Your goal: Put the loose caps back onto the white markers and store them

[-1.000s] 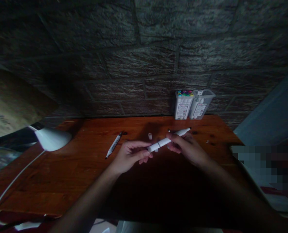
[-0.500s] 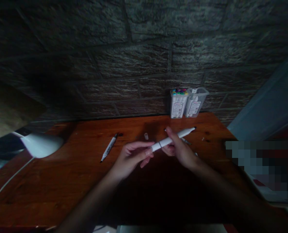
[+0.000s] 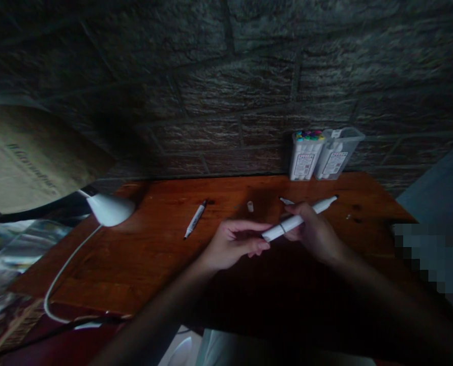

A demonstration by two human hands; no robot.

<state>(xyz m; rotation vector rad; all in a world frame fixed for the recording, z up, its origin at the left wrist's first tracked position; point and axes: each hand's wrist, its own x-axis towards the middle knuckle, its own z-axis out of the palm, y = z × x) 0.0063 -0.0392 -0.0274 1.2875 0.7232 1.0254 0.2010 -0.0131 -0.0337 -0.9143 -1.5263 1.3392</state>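
Observation:
A white marker [image 3: 298, 219] is held level above the wooden table [image 3: 142, 244], tilted up to the right with its dark tip showing. My left hand [image 3: 236, 243] pinches the marker's lower left end, where its cap sits. My right hand [image 3: 314, 233] is closed round the marker's middle. Behind my hands a small white cap [image 3: 250, 206] stands on the table, and the end of another marker [image 3: 286, 201] shows just behind my right hand.
A second marker [image 3: 195, 219] lies on the table to the left. Two clear marker boxes [image 3: 325, 153] stand against the brick wall at the back right. A white lamp head [image 3: 110, 209] with its cable sits at the left edge. Blurred area at right.
Both hands keep the same hold on the marker. The view has shifted, so hands and table objects appear further right. The lamp is more fully in sight.

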